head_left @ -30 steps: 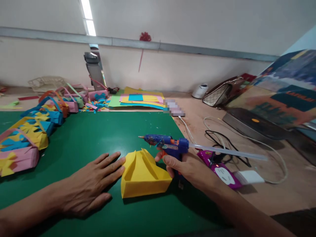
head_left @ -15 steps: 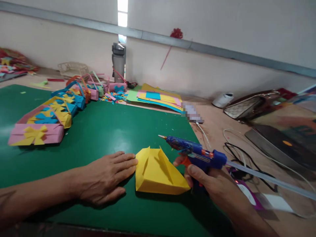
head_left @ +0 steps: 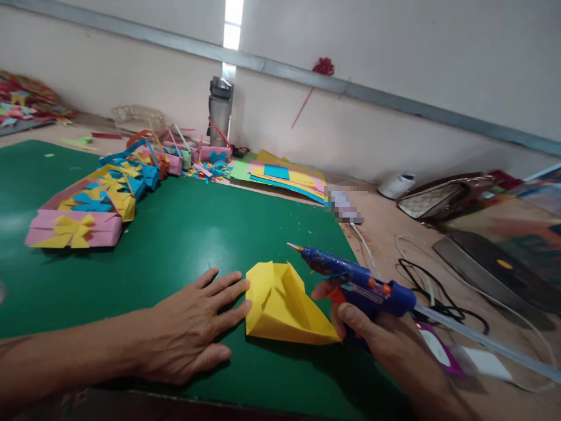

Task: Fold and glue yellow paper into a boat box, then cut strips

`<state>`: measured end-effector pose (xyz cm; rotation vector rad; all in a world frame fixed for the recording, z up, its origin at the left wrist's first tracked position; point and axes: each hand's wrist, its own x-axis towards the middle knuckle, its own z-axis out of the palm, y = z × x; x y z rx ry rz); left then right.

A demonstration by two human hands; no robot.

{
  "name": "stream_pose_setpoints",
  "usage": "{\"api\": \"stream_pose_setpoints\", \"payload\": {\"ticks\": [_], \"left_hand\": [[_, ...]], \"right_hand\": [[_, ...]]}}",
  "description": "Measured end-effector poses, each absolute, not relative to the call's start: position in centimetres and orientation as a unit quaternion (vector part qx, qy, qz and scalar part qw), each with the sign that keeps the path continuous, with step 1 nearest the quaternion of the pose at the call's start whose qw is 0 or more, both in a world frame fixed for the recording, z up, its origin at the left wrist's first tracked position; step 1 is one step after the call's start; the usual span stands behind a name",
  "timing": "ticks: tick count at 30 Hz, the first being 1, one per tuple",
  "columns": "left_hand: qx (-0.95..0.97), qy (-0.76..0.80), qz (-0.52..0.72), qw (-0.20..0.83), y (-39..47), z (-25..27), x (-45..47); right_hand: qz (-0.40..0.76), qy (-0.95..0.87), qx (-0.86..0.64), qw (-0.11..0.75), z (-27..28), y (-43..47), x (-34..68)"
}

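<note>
A folded yellow paper piece (head_left: 280,304) with raised flaps rests on the green board (head_left: 184,234) in front of me. My left hand (head_left: 197,324) lies flat to its left, fingers spread, the fingertips at the paper's left edge. My right hand (head_left: 363,321) is wrapped round the handle of a blue hot glue gun (head_left: 357,280), index finger by the orange trigger. The gun's nozzle points left, above and behind the paper's right side. A long clear glue stick (head_left: 482,339) sticks out of its back. The lower right fingers are close to the paper's right corner.
Finished-looking small paper bags with bows (head_left: 74,228) stand in a row at the left. Coloured paper sheets (head_left: 280,175), a grey bottle (head_left: 220,114) and scraps lie at the back. Cables (head_left: 429,286), a purple-and-white device (head_left: 438,348) and a handbag (head_left: 442,199) are at the right.
The left hand's fingers have spread wider beside the paper. The glue gun, still in the right hand, sits slightly further right and lower. The whole view has shifted a little.
</note>
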<state>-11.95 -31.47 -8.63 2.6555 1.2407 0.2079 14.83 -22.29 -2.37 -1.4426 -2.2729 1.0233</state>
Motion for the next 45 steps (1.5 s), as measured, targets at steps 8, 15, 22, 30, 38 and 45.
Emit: {"api": "stream_pose_setpoints", "payload": {"ticks": [8,15,22,30,38,45], "left_hand": [[0.904,0.413,0.081,0.080,-31.3,-8.3,-12.0],[0.908,0.394,0.127,0.066,-29.8,-8.3,-11.5],[0.920,0.375,0.101,0.053,-29.3,-8.9,-11.4],[0.906,0.403,0.131,-0.001,-27.2,-10.1,-10.4],[0.902,0.425,0.070,0.017,-26.6,-9.7,-10.3],[0.906,0.419,0.041,0.030,-26.0,-9.3,-10.2]], "right_hand": [[0.356,-0.789,-0.473,0.165,-3.0,-22.5,15.4],[0.356,-0.786,-0.482,0.153,-2.9,-22.5,15.3],[0.358,-0.785,-0.479,0.163,-2.7,-22.7,15.2],[0.355,-0.784,-0.483,0.159,-1.8,-22.9,14.7],[0.395,-0.762,-0.486,0.166,-1.7,-23.1,14.5],[0.407,-0.751,-0.489,0.176,-1.6,-23.0,14.5]]}}
